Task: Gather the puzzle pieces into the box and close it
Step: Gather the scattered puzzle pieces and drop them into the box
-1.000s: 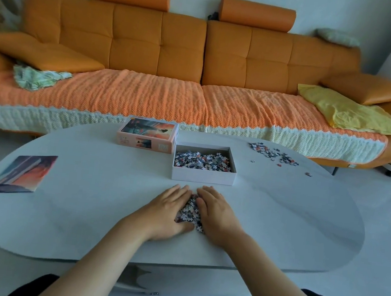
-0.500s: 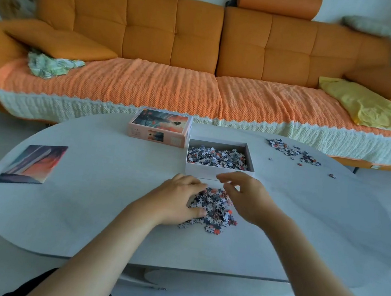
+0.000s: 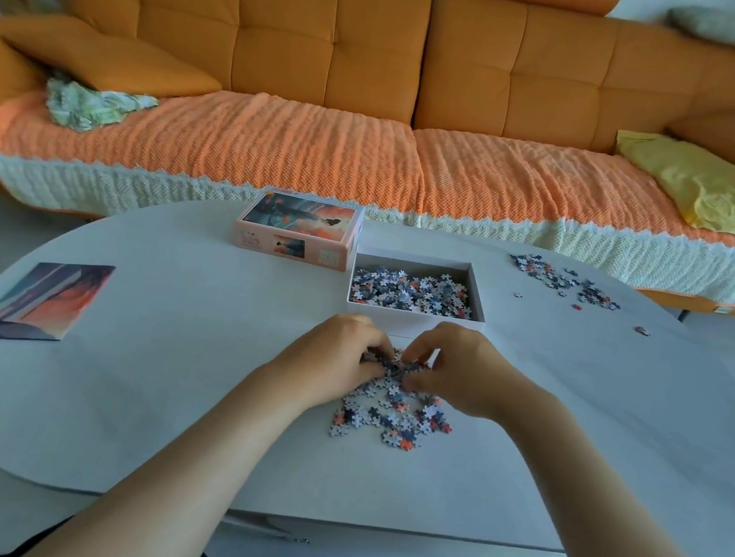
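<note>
An open white box (image 3: 414, 318), partly filled with puzzle pieces, stands at the table's middle. Its pink picture lid (image 3: 298, 230) lies just left of it. A heap of loose pieces (image 3: 392, 410) lies in front of the box. My left hand (image 3: 336, 358) and my right hand (image 3: 468, 371) meet over the far edge of that heap, fingers curled round a clump of pieces between them. A second scatter of pieces (image 3: 564, 281) lies at the table's far right.
A picture card (image 3: 42, 301) lies flat at the table's (image 3: 154, 390) left end. An orange sofa (image 3: 380, 93) with a knitted cover runs behind the table. A single stray piece (image 3: 642, 331) sits near the right edge.
My hands went from lying flat over the heap to curling up and closing together on a clump at its far side. The view has shifted closer to the table.
</note>
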